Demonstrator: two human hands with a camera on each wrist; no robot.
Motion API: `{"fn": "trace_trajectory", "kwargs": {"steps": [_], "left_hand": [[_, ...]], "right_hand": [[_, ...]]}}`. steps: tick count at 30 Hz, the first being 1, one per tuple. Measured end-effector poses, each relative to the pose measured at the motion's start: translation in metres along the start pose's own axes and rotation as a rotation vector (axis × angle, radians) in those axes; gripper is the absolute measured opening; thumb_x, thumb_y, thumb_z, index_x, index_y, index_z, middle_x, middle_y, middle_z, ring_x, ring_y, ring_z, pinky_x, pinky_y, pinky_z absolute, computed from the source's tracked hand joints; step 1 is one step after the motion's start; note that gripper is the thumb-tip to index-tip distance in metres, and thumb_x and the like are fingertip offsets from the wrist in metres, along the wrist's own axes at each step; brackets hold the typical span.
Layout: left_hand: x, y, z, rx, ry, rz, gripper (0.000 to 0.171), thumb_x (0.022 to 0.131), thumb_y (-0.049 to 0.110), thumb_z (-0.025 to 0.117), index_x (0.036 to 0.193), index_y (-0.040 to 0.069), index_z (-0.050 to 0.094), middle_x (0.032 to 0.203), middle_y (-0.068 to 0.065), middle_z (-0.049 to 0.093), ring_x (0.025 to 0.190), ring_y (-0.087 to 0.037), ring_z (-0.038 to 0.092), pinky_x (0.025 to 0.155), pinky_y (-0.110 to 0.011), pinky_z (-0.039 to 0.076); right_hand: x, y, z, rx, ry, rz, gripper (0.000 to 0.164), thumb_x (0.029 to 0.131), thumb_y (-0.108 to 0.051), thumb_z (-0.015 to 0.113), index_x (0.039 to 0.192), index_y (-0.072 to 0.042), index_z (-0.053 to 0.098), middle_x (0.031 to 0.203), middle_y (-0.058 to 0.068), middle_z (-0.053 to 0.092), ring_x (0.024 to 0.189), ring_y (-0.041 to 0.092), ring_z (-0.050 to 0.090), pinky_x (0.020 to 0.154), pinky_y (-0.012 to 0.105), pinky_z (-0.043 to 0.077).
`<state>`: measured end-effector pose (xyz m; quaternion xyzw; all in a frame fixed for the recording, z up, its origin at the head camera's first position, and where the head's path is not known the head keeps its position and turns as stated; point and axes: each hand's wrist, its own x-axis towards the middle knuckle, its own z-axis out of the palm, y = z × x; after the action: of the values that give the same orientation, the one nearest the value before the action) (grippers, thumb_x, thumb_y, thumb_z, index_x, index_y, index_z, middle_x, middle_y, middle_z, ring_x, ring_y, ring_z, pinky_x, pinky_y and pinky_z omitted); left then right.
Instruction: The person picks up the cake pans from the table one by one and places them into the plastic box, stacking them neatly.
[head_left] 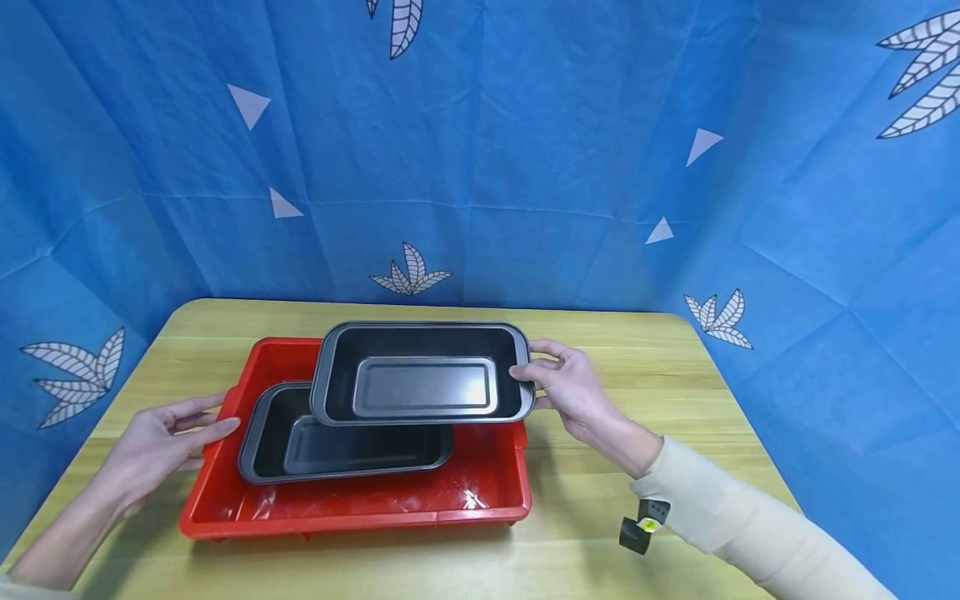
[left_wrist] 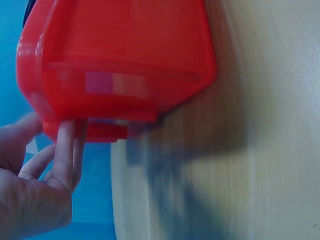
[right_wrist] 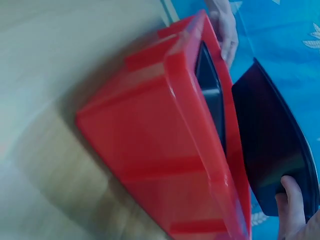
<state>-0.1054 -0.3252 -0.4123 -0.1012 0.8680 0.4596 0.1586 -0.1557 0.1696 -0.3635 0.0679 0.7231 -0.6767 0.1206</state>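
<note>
A black loaf pan (head_left: 423, 387) is held up, slightly tilted, over the right back part of a red plastic bin (head_left: 480, 487). My right hand (head_left: 573, 387) grips its right end, thumb over the rim and fingers beneath. In the right wrist view, the dark underside of this loaf pan (right_wrist: 272, 140) hangs beyond the bin's rim. A second black loaf pan (head_left: 341, 450) lies inside the bin, partly hidden by the raised one. At the bin's left end, my left hand (head_left: 153, 446) pinches the rim, thumb on top and fingers below.
The bin stands on a light wood-grain table (head_left: 645, 350) with rounded back corners. Behind and beside it hangs a blue cloth (head_left: 480, 150) with white leaf and triangle prints. A dark strap with a yellow-green spot (head_left: 648, 526) sits by the right sleeve.
</note>
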Motion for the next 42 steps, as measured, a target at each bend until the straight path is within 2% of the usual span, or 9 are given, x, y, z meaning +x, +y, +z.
{"fn": "trace_trajectory", "kwargs": {"steps": [7,15,25,42], "left_hand": [[0.000,0.001,0.000,-0.001,-0.002,-0.014,0.085,0.104,0.048,0.064,0.164,0.000,0.027,0.153,-0.039,0.046,0.095,-0.003,0.070,0.082,-0.032,0.067],[0.001,0.000,0.000,-0.007,-0.011,-0.029,0.086,0.104,0.048,0.063,0.165,0.000,0.025,0.156,-0.040,0.041,0.096,-0.003,0.070,0.084,-0.033,0.067],[0.000,-0.001,0.000,-0.035,-0.009,-0.013,0.086,0.104,0.046,0.064,0.165,0.000,0.025,0.155,-0.041,0.041,0.094,-0.002,0.071,0.083,-0.034,0.067],[0.001,0.000,0.001,-0.039,-0.005,-0.018,0.084,0.104,0.046,0.063,0.164,0.000,0.027,0.157,-0.041,0.039,0.095,-0.002,0.071,0.084,-0.036,0.067]], "right_hand": [[-0.003,0.010,0.020,0.024,-0.024,0.014,0.049,0.093,0.001,0.071,0.140,0.002,0.059,0.109,0.016,0.080,0.076,0.015,0.075,0.065,0.033,0.067],[-0.005,0.014,0.036,-0.026,-0.029,0.019,0.048,0.095,-0.005,0.073,0.141,-0.004,0.061,0.113,0.022,0.077,0.079,0.020,0.078,0.070,0.035,0.067],[-0.006,0.018,0.053,-0.005,-0.055,0.017,0.044,0.096,-0.005,0.073,0.139,-0.005,0.062,0.112,0.024,0.077,0.079,0.024,0.079,0.072,0.038,0.068],[-0.003,0.023,0.067,-0.029,-0.112,0.020,0.046,0.095,-0.006,0.074,0.139,-0.002,0.061,0.111,0.027,0.077,0.082,0.027,0.081,0.071,0.039,0.068]]}}
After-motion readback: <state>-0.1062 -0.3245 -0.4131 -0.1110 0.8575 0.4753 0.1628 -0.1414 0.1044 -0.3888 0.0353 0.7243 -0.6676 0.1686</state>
